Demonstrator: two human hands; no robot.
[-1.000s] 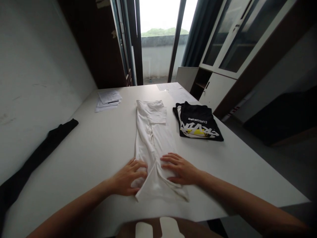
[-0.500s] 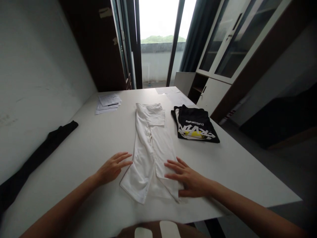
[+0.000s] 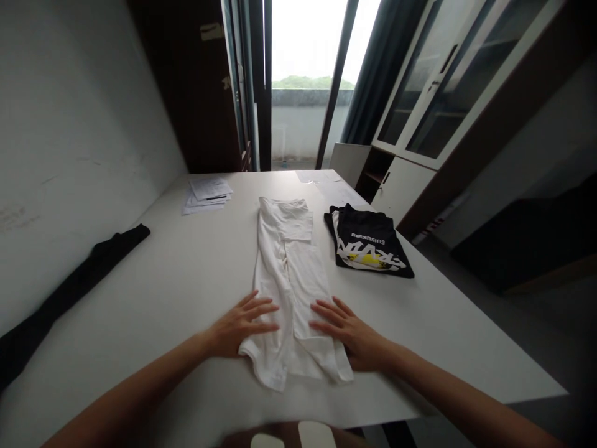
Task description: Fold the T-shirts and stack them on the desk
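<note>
A white garment, folded lengthwise into a long strip, lies on the white table, its lower end spread and wrinkled near the front edge. My left hand rests on the garment's lower left side, fingers apart and pointing right. On its lower right side lies my right hand, also with spread fingers, the thumb hidden beside the cloth. Neither hand grips the fabric. To the right of the garment is a folded black shirt with white lettering and a yellow print.
Papers lie at the table's back left, with more sheets at the back right. A dark cloth stretches along the left side. Beyond the white table stand a glass door and a cabinet.
My left hand has moved right, from the garment's left edge onto the cloth. The lower left corner has shifted inward and bunched. My right hand stays nearly in place; the lower right corner has shifted right.
</note>
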